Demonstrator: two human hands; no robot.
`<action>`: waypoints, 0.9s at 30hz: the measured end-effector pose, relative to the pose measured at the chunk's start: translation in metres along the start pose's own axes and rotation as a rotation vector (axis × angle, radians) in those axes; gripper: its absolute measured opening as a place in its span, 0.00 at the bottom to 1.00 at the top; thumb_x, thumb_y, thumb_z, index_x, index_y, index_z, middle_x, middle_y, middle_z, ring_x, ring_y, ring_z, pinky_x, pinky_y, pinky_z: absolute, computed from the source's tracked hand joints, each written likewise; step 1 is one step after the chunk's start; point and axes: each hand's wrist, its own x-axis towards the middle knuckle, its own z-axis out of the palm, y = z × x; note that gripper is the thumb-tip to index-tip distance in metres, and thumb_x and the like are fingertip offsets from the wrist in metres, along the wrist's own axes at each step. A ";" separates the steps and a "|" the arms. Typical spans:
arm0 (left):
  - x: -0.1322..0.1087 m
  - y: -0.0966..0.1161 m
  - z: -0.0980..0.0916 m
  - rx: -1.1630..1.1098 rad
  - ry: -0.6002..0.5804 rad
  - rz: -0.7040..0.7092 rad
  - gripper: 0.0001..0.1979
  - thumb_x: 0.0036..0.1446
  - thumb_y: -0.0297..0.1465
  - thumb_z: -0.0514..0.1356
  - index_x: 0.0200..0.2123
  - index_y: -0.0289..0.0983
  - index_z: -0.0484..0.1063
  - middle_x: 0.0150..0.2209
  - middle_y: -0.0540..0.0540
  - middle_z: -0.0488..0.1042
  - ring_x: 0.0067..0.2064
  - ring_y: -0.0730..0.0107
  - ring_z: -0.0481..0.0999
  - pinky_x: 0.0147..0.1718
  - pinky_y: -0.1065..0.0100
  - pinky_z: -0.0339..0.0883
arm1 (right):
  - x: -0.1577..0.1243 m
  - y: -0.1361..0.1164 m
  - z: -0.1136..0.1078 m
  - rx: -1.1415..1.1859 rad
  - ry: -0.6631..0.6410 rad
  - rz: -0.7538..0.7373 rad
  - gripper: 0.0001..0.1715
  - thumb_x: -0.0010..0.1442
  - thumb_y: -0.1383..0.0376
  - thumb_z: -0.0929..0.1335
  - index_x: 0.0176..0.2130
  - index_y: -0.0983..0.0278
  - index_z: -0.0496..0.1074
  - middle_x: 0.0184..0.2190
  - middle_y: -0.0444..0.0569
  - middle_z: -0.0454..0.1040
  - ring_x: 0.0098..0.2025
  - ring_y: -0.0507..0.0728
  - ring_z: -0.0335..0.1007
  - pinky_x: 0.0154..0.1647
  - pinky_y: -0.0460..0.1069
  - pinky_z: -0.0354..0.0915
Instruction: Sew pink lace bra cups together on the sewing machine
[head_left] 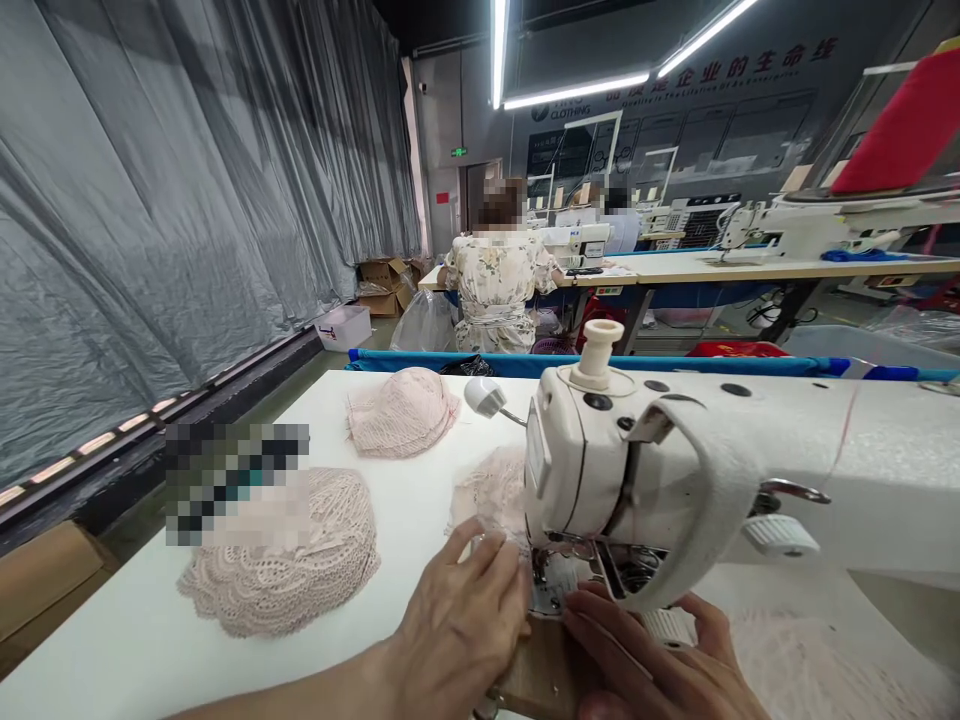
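The white sewing machine (570,450) stands in front of me, with its presser foot and metal needle plate (555,585) low under the head. My left hand (469,600) is closed at the left of the plate, its bent fingers on the near edge of a pale pink lace piece (491,485). This piece runs partly behind the machine head. My right hand (652,650) lies at the right of the plate with fingers stretched out, fingertips close to the presser foot. Part of it is hidden by the machine, and no cloth shows in it.
A stack of scalloped lace pieces (300,560) lies on the white table (97,660) at left. Farther back is a pink lace cup (405,410). More pale lace (825,660) lies right of the machine. Ahead, a person in a floral top (495,280) sits at another table.
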 end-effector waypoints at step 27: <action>-0.116 0.087 -0.043 0.217 0.197 -0.067 0.12 0.59 0.27 0.52 0.43 0.28 0.69 0.40 0.39 0.74 0.42 0.61 0.72 0.44 0.62 0.60 | 0.015 -0.096 -0.056 0.281 -0.065 -0.071 0.32 0.62 0.47 0.56 0.46 0.70 0.68 0.45 0.57 0.73 0.47 0.62 0.67 0.48 0.56 0.55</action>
